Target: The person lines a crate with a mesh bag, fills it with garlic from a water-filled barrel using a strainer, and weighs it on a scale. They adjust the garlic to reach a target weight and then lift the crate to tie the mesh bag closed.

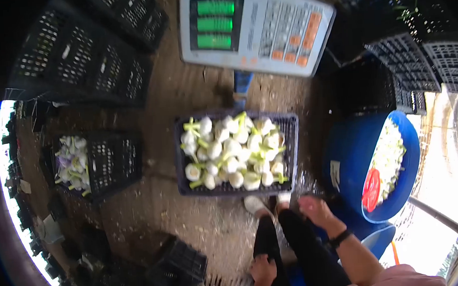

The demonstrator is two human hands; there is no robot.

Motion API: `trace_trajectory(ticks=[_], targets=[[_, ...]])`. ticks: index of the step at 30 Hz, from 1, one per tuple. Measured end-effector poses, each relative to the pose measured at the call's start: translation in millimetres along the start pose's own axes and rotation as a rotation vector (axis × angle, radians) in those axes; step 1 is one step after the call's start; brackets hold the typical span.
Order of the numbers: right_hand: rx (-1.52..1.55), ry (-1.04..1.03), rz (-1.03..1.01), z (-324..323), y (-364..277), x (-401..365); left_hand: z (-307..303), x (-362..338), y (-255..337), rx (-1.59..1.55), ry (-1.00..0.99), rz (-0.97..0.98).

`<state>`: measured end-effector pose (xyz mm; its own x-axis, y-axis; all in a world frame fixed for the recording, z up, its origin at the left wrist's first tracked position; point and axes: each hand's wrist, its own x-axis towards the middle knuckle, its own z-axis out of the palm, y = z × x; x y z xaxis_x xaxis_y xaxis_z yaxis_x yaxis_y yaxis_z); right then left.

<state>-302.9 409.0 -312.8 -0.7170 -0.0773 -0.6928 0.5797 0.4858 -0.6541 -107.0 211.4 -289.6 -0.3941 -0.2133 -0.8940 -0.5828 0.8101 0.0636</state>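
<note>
A dark plastic crate [181, 172] full of white garlic bulbs [232, 148] with green stems stands on the floor in front of my feet. My left hand [263, 269] rests on my left thigh, fingers apart and holding nothing. Past my right knee, my right hand [314, 209] is raised near the crate's lower right corner and not touching it; its fingers are blurred. A black band [340, 238] circles the right wrist. Beyond the crate is a scale display [253, 29] with lit green readouts and orange and grey keys.
At the right stands a blue barrel [345, 162] with pale cut pieces and a red object [371, 189] inside. Another crate of bulbs [115, 163] sits at the left. Black crates [76, 52] are stacked at upper left, with more at upper right and lower left.
</note>
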Motion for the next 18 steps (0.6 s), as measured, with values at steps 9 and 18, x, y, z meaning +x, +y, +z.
trace_trajectory(ticks=[9,18], targets=[[0.077,0.485,-0.004,-20.1,18.2,141.3,-105.2,128.9,-70.8,-0.254,0.594,-0.008],[0.141,0.557,0.071,28.4,26.3,210.5,-302.7,307.1,-22.8,-0.537,0.713,0.07]])
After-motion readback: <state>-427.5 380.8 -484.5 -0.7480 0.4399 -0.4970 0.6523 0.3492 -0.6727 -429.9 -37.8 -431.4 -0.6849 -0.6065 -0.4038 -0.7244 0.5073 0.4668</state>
